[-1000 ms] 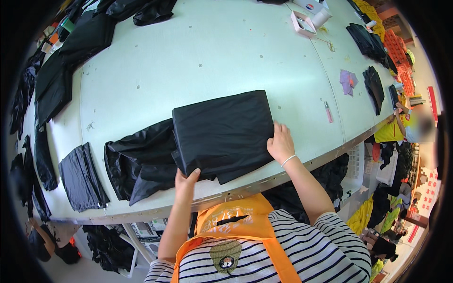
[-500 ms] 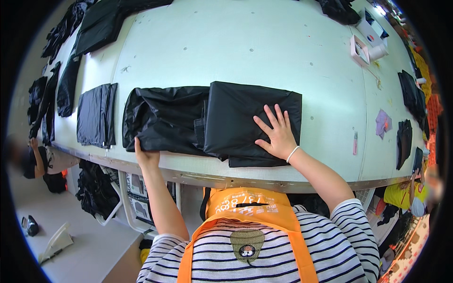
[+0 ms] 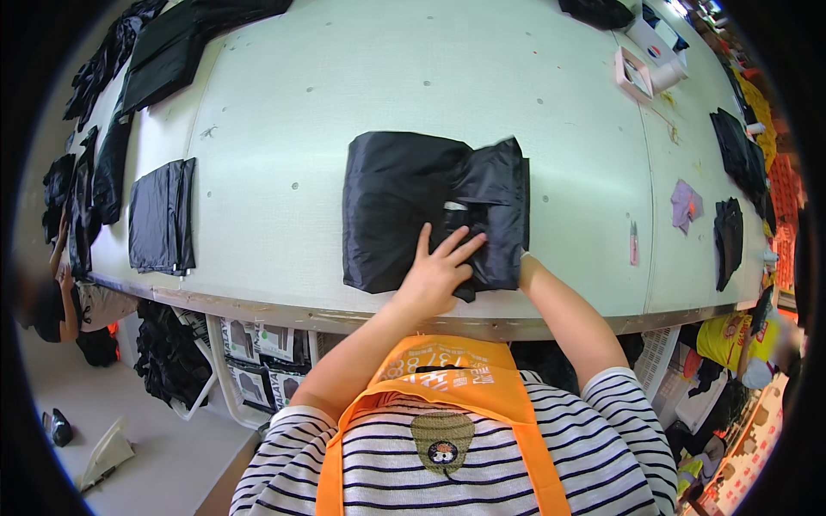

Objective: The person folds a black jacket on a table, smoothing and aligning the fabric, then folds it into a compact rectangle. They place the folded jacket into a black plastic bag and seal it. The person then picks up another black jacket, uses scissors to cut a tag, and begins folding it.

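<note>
Your left hand [image 3: 439,273] lies flat and open on the black folded garment [image 3: 404,202], with the fingers spread and pointing up and to the right; it presses the cloth but does not grip it. Your right hand [image 3: 522,258] is at the right edge of the same garment, mostly hidden under a fold of the cloth, so you cannot tell how far open it is or whether it holds the fabric. The garment rests on the pale green bench [image 3: 284,129], close to the near edge and about in the middle of its width. Its right part is bunched and folded over the flatter left part. On the left side of the bench lies another folded dark piece [image 3: 162,215], well apart from your hands. To the right there are a small purple cloth [image 3: 686,205] and a pink marker [image 3: 634,242], also apart from the garment.
</note>
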A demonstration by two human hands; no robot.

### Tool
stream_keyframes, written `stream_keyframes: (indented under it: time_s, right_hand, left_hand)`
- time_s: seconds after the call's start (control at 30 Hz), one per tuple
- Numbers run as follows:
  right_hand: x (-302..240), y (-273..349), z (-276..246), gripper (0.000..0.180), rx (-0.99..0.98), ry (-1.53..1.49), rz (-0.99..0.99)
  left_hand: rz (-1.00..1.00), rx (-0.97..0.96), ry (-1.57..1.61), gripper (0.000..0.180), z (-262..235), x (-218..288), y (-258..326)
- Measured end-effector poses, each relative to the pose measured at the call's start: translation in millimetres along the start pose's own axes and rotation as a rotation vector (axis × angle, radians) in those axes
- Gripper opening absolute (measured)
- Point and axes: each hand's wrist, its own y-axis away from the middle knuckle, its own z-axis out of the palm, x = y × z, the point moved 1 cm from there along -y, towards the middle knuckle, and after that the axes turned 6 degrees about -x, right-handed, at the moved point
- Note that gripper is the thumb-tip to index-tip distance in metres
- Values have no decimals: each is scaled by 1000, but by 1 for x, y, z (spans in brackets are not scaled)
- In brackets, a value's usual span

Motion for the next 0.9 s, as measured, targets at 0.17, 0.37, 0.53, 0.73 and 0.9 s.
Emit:
stream_keyframes:
  time_s: [0.17,0.37,0.53,0.73,0.9]
  right_hand:
    - [-74,11,52,34,325,673,-509]
    - [-170,-24,125,69,326,1615,-282]
    - [-172,-25,78,100,402,1977,361]
    - [-86,40,64,98,850,1901,191]
    - [2,93,80,79,864,1896,153]
  left_hand:
    - [-45,-62,-137,16,22,-13,0]
    - [-45,-77,-267,15,31,-2,-9]
    - [-137,8,-273,33,27,11,14]
    - [-555,584,383,99,19,13,90]
    - [-784,666,632,118,20,-24,78]
